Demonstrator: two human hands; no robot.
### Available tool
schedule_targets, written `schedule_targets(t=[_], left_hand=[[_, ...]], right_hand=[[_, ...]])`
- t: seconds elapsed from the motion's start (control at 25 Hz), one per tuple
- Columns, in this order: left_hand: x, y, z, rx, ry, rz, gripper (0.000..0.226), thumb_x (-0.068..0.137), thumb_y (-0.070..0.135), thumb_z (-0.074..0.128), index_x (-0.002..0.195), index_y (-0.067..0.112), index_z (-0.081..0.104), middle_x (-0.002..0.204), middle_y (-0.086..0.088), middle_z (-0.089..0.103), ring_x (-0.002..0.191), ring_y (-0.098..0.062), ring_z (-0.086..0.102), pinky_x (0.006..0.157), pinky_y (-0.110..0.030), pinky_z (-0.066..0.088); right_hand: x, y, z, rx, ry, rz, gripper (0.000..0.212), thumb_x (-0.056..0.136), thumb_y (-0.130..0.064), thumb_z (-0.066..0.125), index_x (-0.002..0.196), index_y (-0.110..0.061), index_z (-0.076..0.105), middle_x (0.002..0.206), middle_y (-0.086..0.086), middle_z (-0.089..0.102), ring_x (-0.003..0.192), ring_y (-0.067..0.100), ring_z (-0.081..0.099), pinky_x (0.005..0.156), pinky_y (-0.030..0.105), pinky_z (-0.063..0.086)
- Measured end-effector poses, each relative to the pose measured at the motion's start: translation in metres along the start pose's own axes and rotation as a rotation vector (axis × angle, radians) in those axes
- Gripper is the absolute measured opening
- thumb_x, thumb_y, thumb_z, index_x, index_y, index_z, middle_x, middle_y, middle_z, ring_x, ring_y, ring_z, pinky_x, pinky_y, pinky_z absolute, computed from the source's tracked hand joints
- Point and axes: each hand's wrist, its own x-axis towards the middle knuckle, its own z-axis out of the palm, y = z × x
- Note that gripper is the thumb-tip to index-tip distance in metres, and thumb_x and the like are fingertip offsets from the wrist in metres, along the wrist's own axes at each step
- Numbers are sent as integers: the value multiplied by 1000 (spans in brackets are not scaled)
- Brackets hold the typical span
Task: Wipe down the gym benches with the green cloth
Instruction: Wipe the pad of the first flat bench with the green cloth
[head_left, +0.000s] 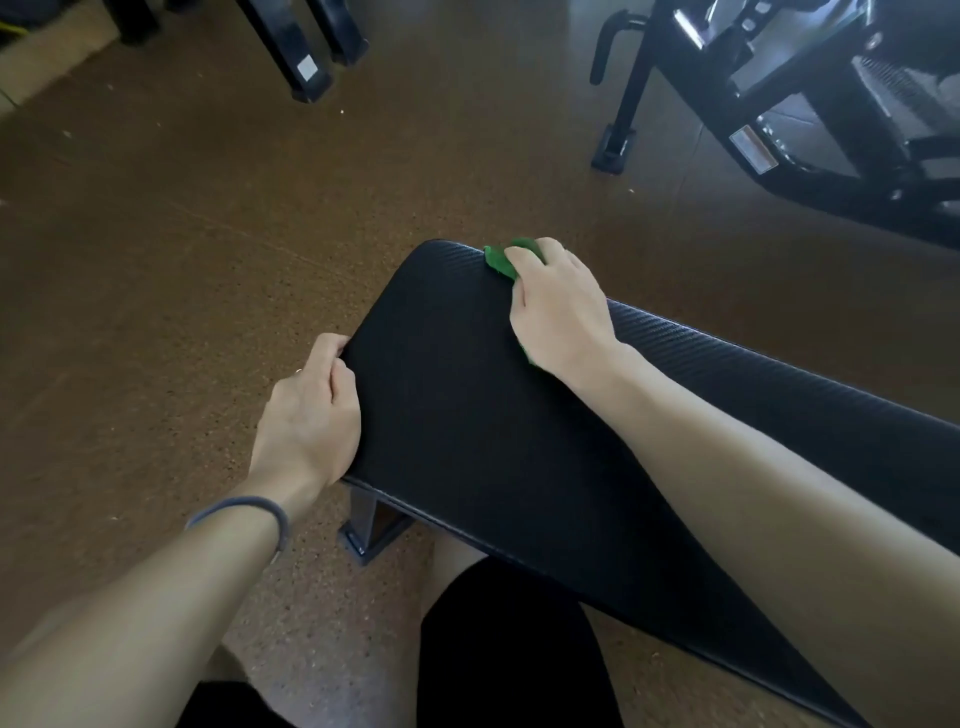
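Observation:
A black padded gym bench (452, 384) runs from the centre toward the lower right. My right hand (558, 306) presses the green cloth (501, 260) flat on the bench's far corner; most of the cloth is hidden under the palm, and a small green edge shows by the wrist. My left hand (311, 410) grips the near left end of the pad, fingers curled over its edge. A grey hair tie circles my left wrist.
Brown speckled rubber floor (182, 260) surrounds the bench. Black machine legs (301, 57) stand at the top left. A black gym machine frame (810, 104) fills the top right. The bench's metal foot (371, 530) shows below the pad, and my knees in black shorts are at the bottom.

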Motion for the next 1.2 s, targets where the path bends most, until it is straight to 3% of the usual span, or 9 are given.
schedule_targets(t=[0.16,0.28,0.4,0.64,0.76,0.84,1.04,1.12,1.2], left_hand=[[0,-1,0,10,-22,-10,29,108,37,20,116,35,48,78,-7,64,69,-29,63,63,-50,54],[3,-1,3,-17,-3,9,27,108,35,22,112,34,48,78,-6,64,70,-27,63,64,-49,54],[4,-1,3,-43,-4,18,26,109,34,22,111,31,48,78,-5,64,69,-25,62,61,-46,51],[6,-5,-2,-78,-27,89,23,110,35,23,108,27,45,76,-8,63,63,-28,61,57,-53,52],[11,-15,-9,-143,-171,49,21,111,36,24,113,30,44,92,-1,64,78,-18,62,63,-42,50],[19,-22,-18,-250,-322,-46,31,110,41,26,131,35,47,116,4,63,103,-15,61,83,-37,50],[26,-30,-25,-481,-449,-181,43,111,33,29,151,37,43,146,12,50,133,-12,49,114,-35,38],[23,-28,-25,-608,-484,-258,42,110,37,31,149,34,48,147,11,53,133,-15,51,115,-38,39],[22,-32,-34,-741,-520,-384,45,110,43,28,135,24,59,136,1,64,121,-17,60,99,-35,47]], right_hand=[[-41,42,-19,-2,-9,-13,44,98,-8,46,141,-5,57,143,18,50,131,40,48,111,47,42],[-32,43,-21,-42,15,150,37,99,-7,45,131,-3,63,128,20,58,117,42,54,100,45,43],[5,-12,4,-51,38,63,38,96,-10,45,127,-6,66,123,19,60,111,43,56,100,44,40],[-7,-96,24,-85,-38,-147,50,96,-3,48,146,0,49,160,24,32,151,42,26,127,51,14],[-107,-96,9,-16,-109,-319,58,93,-4,54,151,-5,47,164,21,31,154,37,25,127,49,19],[-130,-88,6,-18,-142,-375,57,92,-7,53,149,-7,51,162,20,34,153,35,30,126,47,21],[-7,-102,22,-48,-67,-187,48,98,-4,45,145,-8,56,161,19,36,152,37,29,128,43,12],[13,-116,34,-76,-31,-97,41,99,-7,46,137,-7,62,158,16,39,152,35,27,128,45,13],[-13,-136,41,-88,-36,-160,41,95,-8,45,129,-3,67,155,18,43,150,38,30,127,49,16]])
